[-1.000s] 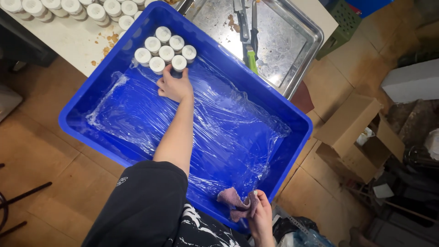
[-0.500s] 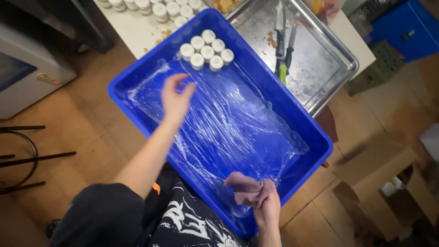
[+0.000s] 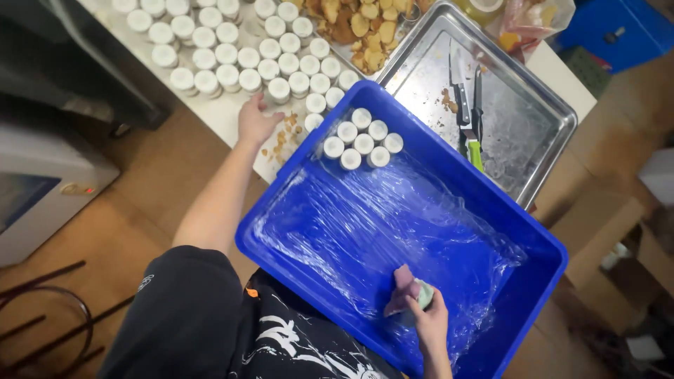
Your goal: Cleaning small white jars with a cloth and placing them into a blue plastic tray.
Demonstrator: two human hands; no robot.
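**Black tee, white print, bare forearms**

The person wore a black short-sleeved T-shirt [image 3: 189, 316]. Its left sleeve ended above the elbow, and a small pale mark sat on that sleeve near the shoulder. Across the chest of the shirt ran a bold white graphic of angular brush-like strokes, too broken by folds to make out. Just above that graphic, a small orange tag or patch showed at the edge of the fabric. Below the sleeve the left forearm was bare down to the left hand [image 3: 254, 121], with no watch, band or glove. The right hand [image 3: 430, 324] was likewise uncovered, with no ring visible; its wrist was bare too.
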